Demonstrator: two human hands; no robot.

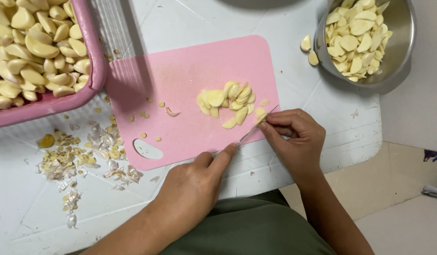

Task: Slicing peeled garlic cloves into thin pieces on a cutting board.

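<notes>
A pink cutting board (180, 80) lies on a white table top. On its right part sits a small pile of halved garlic cloves (228, 101). My left hand (195, 189) grips a thin knife (256, 125), index finger stretched along the blade, which is seen edge-on at the board's lower right corner. My right hand (294, 137) pinches a garlic clove (261, 114) against the board, right at the blade.
A pink basket (93, 56) full of peeled garlic cloves stands at the upper left. A steel bowl (398, 47) of cut cloves is at the upper right, with two cloves (309, 49) beside it. Garlic skins and trimmings (81, 156) are scattered left of the board.
</notes>
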